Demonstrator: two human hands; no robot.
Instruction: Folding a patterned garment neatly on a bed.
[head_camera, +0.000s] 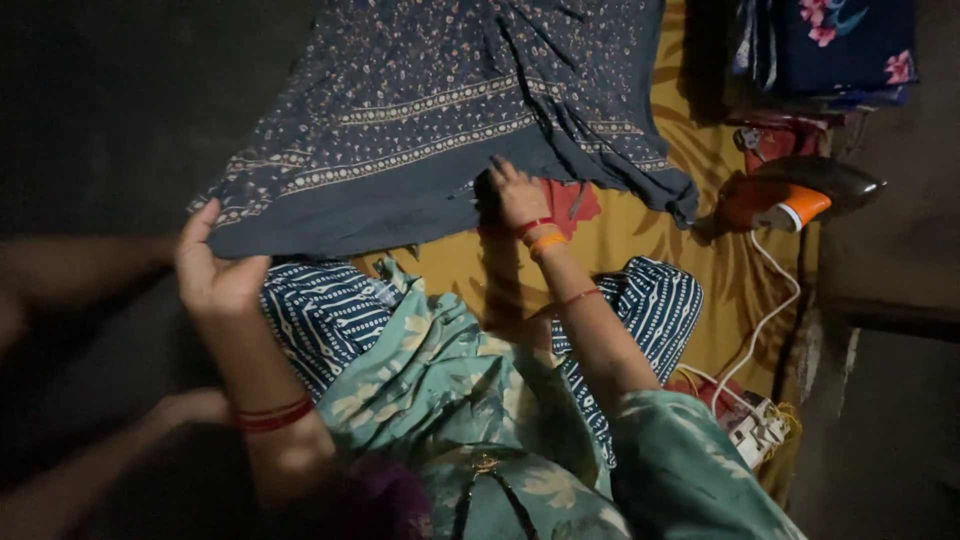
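Two hands are at work on one large dark blue printed cloth (440, 110), which is the biggest item in view; it carries small pale dots and two pale patterned bands near its lower hem, and it lies spread across a yellow patterned sheet (640, 240) that covers the surface ahead of the person. The cloth reaches from the top edge of the frame down to a hem running just in front of the person's knees, with gathered folds along its right side. Below it, the person's green floral garment (450, 400) and blue-and-white striped trousers (330, 310) fill the lower centre. At the upper right a folded stack of dark floral fabric (830, 45) sits apart from the cloth. Right of the cloth's lower corner, an electric iron (790, 195) with an orange and white body rests on the sheet, near the cloth but not touching it; its white cord (770, 300) trails down to a white socket block (755, 425) at the lower right. The left hand (215, 270) is closed on the cloth's lower left corner, thumb up, pinching the hem and lifting it slightly. The right hand (518, 195), wearing red and orange bangles at the wrist, lies palm down with fingers extended, pressed on the hem near its middle. Dim forearms at the far left are too dark to assess.
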